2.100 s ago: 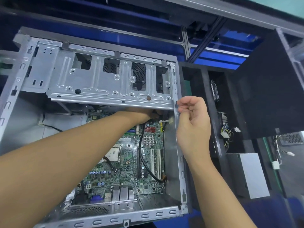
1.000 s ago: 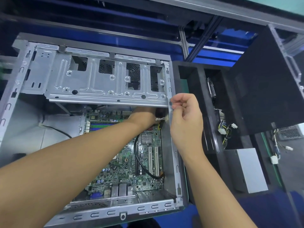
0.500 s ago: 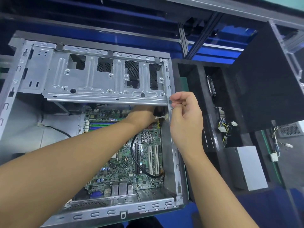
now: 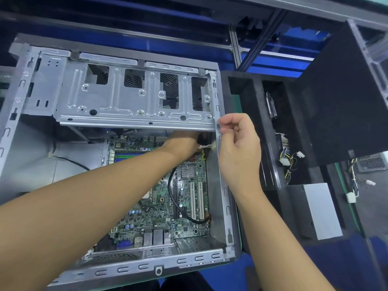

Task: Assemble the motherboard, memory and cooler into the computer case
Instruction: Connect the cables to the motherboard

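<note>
Case (image 4: pixel 126 267): it lies open under both your arms, and your hands meet at its far right corner.
Foam (image 4: pixel 346 101): a black block stands just beyond your right hand, outside the case wall.
Cage (image 4: pixel 117 106): the silver drive cage spans the case top. Its front lip sits directly above your left hand and level with your right fingertips.
Motherboard (image 4: pixel 159 219): it sits flat on the case floor, below your left forearm and to the left of your right wrist.
Box (image 4: pixel 321 211): a silver-faced box lies outside the case, to the right of your right forearm.
Rail (image 4: pixel 223 185): the case's right edge strip runs up past your right wrist to your fingertips.
Right hand (image 4: pixel 239 150): its fingers are curled, with thumb and forefinger pinching the rail where the cage lip meets it.
Left hand (image 4: pixel 184 141): it reaches under the cage lip. Its fingers are hidden there, so you cannot tell whether they grip anything.
Cable (image 4: pixel 171 194): a black loop curves over the board, from below your left wrist towards the rail.
Wires (image 4: pixel 289 160): a yellow and black bundle hangs in the foam pocket, to the right of your right hand.
Heatsink (image 4: pixel 187 171): a small finned block sits just below your left wrist.
Connector (image 4: pixel 207 146): a white plug sits between your two hands, touching your left wrist.
</note>
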